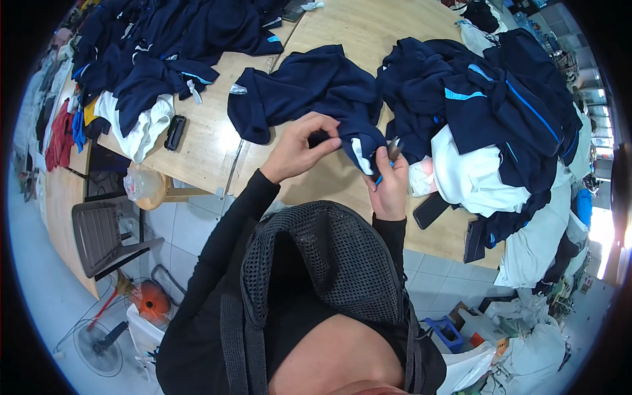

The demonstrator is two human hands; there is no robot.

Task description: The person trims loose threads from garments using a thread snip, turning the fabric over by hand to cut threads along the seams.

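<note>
A navy garment [316, 89] is spread on the table before me, with a white patch or label [359, 153] near its close end. My left hand [304, 146] is at that end, thumb and forefinger drawn together. What lies between their tips, if anything, is too small to make out. My right hand [391, 187] grips the garment's near edge beside the label. From the same hand sticks up the metal tip of thread snips [395, 147], mostly hidden by the fingers. Light blue shows under the right fingertips.
Navy clothes with light-blue trim [500, 108] are heaped at right over white cloth [474, 171]. Another navy pile [191, 33] covers the far left. A black phone [431, 210] rests near the front edge; a black case-like object [175, 133] lies left. A chair [99, 237] and fan [99, 345] stand lower left.
</note>
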